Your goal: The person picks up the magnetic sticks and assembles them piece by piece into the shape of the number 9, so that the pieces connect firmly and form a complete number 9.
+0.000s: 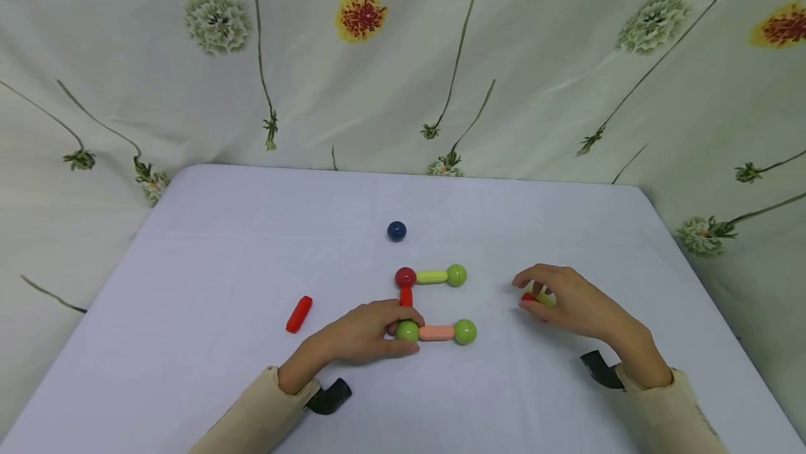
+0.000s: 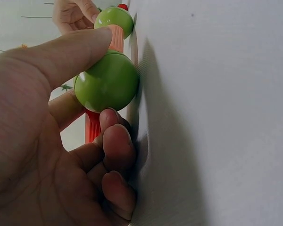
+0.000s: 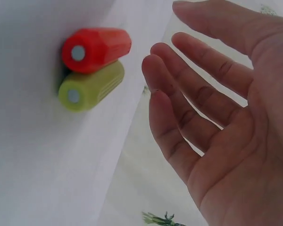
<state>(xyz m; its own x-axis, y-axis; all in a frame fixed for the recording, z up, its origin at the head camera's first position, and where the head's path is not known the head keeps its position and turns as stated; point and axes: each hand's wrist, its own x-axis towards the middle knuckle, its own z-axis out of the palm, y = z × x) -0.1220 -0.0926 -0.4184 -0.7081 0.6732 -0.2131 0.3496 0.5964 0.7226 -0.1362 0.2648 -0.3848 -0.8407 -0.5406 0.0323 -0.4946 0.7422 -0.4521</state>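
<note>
My left hand (image 1: 370, 332) grips a green ball (image 2: 106, 84) at the lower left corner of a joined shape, thumb on one side and fingers curled round the other. From that ball a peach rod (image 1: 436, 332) runs right to a second green ball (image 1: 465, 332). A red rod (image 1: 406, 296) leads up to a red ball (image 1: 406, 277), where a yellow-green rod (image 1: 432, 277) joins a third green ball (image 1: 456, 275). My right hand (image 1: 571, 299) hovers, fingers loosely bent, beside a loose red rod (image 3: 101, 49) and yellow-green rod (image 3: 96, 87), apart from both.
A dark blue ball (image 1: 397, 231) sits beyond the joined shape. Off to the left lies another red rod (image 1: 299, 314). Everything rests on a white-covered table (image 1: 252, 230), with a flowered cloth (image 1: 529, 55) hanging behind its far edge.
</note>
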